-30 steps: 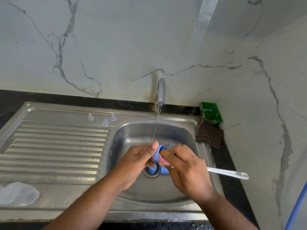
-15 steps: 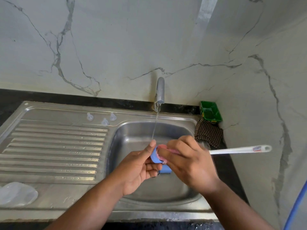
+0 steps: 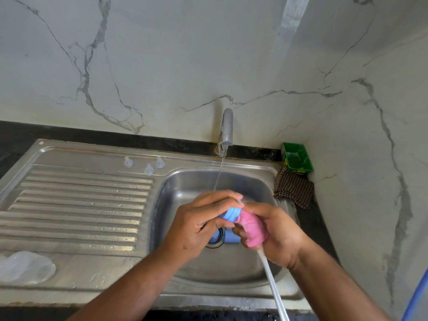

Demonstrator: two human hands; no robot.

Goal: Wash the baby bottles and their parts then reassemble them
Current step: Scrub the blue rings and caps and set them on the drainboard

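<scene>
My left hand grips the blue collar; my right hand closes around the pink brush head, which touches the collar's right side.

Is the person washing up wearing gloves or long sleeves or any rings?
No. Both the left hand and the right hand are bare, with no gloves. No rings or watch show on the parts in view. Both forearms are bare too, right down to the bottom edge of the picture, so no sleeve shows.
</scene>
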